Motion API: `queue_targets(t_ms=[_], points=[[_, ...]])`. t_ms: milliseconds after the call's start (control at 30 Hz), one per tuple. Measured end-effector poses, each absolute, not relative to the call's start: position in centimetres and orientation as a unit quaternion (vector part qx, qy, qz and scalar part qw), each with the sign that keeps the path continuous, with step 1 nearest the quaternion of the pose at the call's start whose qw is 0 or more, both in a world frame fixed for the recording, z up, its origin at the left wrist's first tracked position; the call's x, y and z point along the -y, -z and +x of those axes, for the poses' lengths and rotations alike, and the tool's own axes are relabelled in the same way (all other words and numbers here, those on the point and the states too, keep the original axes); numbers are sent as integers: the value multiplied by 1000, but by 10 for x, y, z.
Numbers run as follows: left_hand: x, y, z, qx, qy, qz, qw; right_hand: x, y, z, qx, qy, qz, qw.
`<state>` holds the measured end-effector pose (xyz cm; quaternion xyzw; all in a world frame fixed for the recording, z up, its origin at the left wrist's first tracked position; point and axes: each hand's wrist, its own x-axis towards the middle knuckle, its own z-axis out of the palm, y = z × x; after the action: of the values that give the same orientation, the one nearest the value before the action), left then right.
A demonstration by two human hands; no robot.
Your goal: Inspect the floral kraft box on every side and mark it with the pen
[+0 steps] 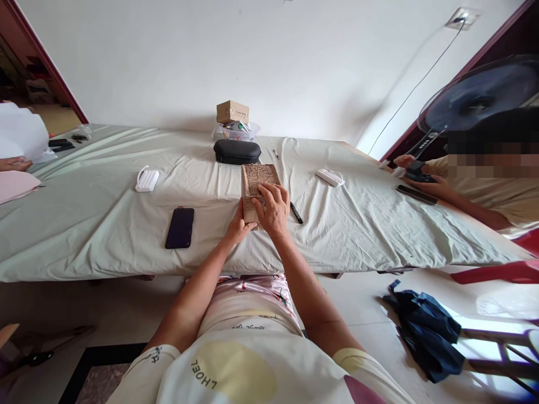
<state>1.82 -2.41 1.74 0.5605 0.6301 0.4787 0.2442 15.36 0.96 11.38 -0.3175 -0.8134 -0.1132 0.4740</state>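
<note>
A brown cardboard piece [260, 173] with dark drawn patterns lies on the cloth-covered table in front of me. My left hand [240, 225] grips its near left edge, thumb on top. Spread over its surface is my right hand [274, 209], fingers apart and resting on the patterned face; nothing shows in its grasp. A black marker pen [296, 212] lies just right of the cardboard. Behind the cardboard sits a black zip case [237, 151]. To the left lies a dark smartphone [179, 228].
White strapped devices lie left [147, 180] and right [330, 178]. A small cardboard box [232, 111] tops a clear plastic tub [248, 134] by the wall. At right another person [475, 191] holds a dark object near a fan [475, 104]. Another person's hand [16, 163] shows at left.
</note>
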Motion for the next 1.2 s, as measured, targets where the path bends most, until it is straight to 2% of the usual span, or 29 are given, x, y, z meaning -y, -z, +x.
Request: queue_targets(t_ms=[567,767,900,1000,1067,1200], points=[[24,-21,19,-622,-493,546,267,-12,-115,151,815,93,-347,455],[28,-26,21,-639,-469,560,241,-7,-117,154,827,79,-330,448],[31,-28,20,-649,-447,574,222,-20,-117,176,802,45,-296,516],[33,-28,20,-642,-445,588,211,-53,-104,208,744,19,-344,572],[33,-26,19,-638,-446,592,209,-80,-87,231,730,-1,-399,555],[31,-23,20,-654,-438,580,209,-114,-47,267,721,-29,-552,418]])
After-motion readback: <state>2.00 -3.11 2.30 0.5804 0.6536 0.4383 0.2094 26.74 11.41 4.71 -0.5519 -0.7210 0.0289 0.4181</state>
